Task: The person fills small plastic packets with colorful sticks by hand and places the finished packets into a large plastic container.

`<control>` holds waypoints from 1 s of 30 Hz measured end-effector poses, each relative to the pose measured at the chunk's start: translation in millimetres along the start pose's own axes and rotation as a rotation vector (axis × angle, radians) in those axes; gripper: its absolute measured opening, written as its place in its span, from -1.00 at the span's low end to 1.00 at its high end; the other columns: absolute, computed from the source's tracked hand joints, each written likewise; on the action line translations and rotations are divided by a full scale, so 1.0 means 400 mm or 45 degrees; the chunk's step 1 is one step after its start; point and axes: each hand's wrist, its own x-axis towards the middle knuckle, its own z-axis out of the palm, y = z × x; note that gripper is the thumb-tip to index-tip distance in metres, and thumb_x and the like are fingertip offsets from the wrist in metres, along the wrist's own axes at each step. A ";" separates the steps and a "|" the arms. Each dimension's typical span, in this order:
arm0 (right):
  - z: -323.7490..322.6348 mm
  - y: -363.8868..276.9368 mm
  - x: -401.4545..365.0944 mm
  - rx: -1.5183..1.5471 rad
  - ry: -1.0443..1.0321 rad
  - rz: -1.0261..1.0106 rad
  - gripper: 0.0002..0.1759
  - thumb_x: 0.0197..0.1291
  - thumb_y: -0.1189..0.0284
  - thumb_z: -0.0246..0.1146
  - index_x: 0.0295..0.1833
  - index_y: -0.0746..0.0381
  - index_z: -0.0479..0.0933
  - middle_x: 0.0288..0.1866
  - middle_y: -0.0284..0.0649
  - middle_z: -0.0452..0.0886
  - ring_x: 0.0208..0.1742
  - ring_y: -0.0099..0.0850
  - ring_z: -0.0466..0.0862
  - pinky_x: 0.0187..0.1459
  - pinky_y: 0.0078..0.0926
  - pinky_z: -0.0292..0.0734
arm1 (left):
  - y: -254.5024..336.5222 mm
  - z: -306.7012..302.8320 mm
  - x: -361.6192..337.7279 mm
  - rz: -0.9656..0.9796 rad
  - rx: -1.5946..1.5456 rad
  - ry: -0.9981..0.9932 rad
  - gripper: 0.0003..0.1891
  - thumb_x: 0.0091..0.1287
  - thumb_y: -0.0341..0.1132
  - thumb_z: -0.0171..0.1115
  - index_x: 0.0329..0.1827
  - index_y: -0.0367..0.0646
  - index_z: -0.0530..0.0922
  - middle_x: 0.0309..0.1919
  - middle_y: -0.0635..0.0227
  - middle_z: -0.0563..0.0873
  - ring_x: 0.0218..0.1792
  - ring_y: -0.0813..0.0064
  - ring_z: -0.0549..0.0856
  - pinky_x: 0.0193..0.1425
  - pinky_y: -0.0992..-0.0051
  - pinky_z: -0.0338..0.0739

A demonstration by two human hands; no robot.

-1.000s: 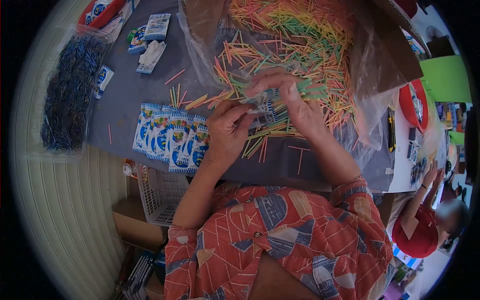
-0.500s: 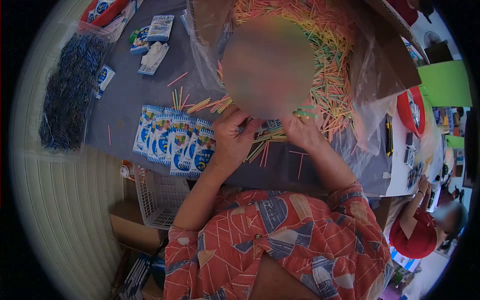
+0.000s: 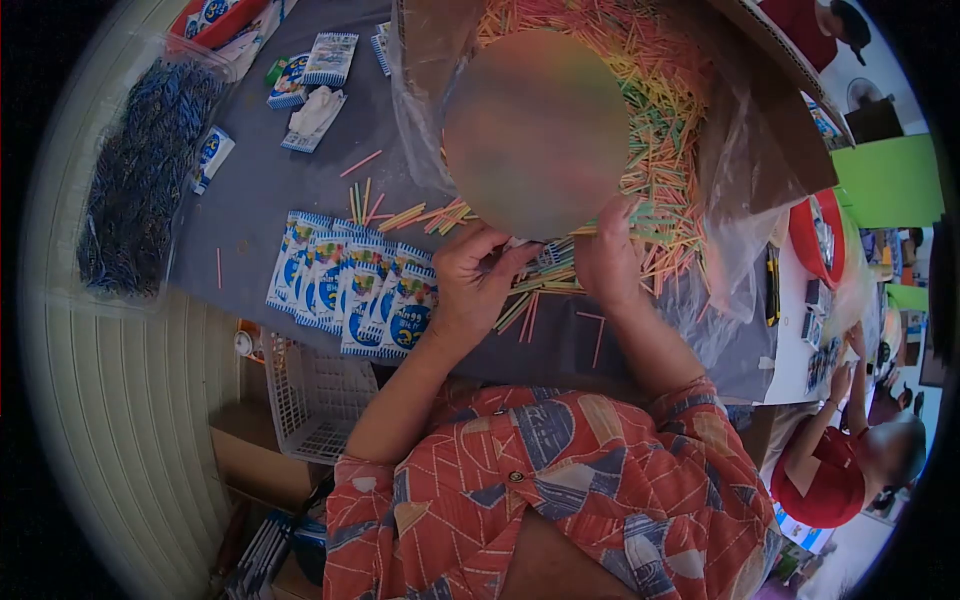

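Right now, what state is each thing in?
Left hand: pinching a packet, partly hidden by blur
Right hand: fingertips hidden, grip unclear
Fanned packets: flat, overlapping on the table
Cardboard box: open
Colored sticks: loose, heaped, some strewn
Clear tray: filled with dark blue strands

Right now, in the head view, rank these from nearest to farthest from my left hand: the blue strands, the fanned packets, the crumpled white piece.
1. Fanned packets, just left of your left hand.
2. Crumpled white piece, up and to the left.
3. Blue strands, far left.
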 end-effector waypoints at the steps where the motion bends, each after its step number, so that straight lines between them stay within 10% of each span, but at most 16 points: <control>1: -0.001 -0.002 -0.001 -0.071 -0.011 -0.051 -0.21 0.53 -0.16 -0.30 0.00 0.30 0.61 0.42 0.03 0.39 0.42 -0.10 0.39 0.39 -0.07 0.28 | 0.009 -0.002 0.001 -0.058 -0.014 -0.013 -0.85 0.18 -0.58 0.45 -0.21 -0.34 0.68 -0.37 0.27 0.70 -0.36 0.52 0.67 -0.28 0.53 0.55; 23: -0.011 -0.019 -0.017 -0.583 -0.109 -0.427 -0.35 0.54 -0.04 -0.15 -0.07 0.22 0.71 0.26 -0.03 0.60 0.28 -0.03 0.45 0.36 -0.02 0.27 | -0.008 -0.025 -0.033 -0.097 0.147 -0.033 -0.84 0.15 -0.58 0.45 -0.23 -0.33 0.65 -0.41 0.23 0.72 -0.39 0.51 0.72 -0.35 0.55 0.55; 30: -0.001 -0.028 0.007 -0.137 -0.117 0.266 -0.43 0.54 0.02 -0.06 -0.06 0.27 0.68 0.20 -0.10 0.62 0.27 -0.19 0.52 0.36 -0.15 0.29 | 0.035 -0.041 -0.007 0.225 0.362 -0.093 -0.79 0.13 -0.61 0.43 -0.17 -0.33 0.66 -0.28 0.18 0.70 -0.33 0.35 0.74 -0.27 0.46 0.60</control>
